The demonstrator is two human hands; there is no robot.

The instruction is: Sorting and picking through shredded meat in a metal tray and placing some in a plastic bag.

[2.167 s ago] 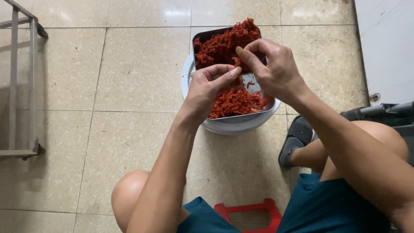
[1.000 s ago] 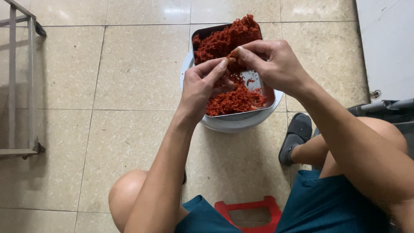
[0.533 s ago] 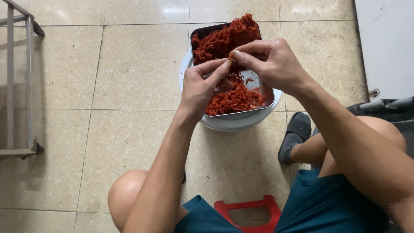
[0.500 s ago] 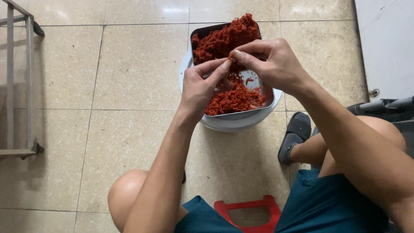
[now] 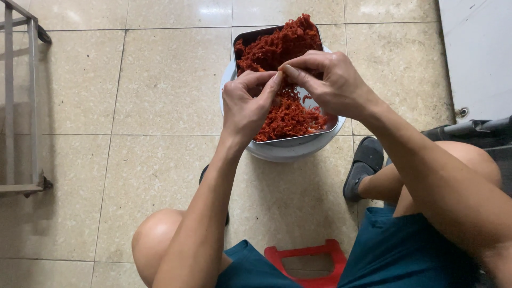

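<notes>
A beige tiled floor [image 5: 160, 96] with dark grout lines fills the view. A pale wall panel or door [image 5: 477, 53] stands at the far right, and a grey metal frame [image 5: 21, 106] stands at the far left. The seated person's teal shorts [image 5: 405, 250] and both bare knees occupy the near edge, with a red plastic stool [image 5: 306, 261] showing between the legs and a dark grey slipper [image 5: 364, 166] on the foot at the right. A round white plastic basin [image 5: 290, 152] sits on the floor at centre, far of the knees. A rectangular stainless-steel tray [image 5: 288, 140] rests on top of the basin and holds a heap of red shredded material [image 5: 282, 50], piled highest at the far end. The left hand [image 5: 246, 109] and the right hand [image 5: 333, 82] are raised just above the tray, fingertips meeting over the middle of the heap. Each grip is pinched together, thumb against forefinger, on a small piece of the red shreds; the piece itself is too small to make out clearly.
</notes>
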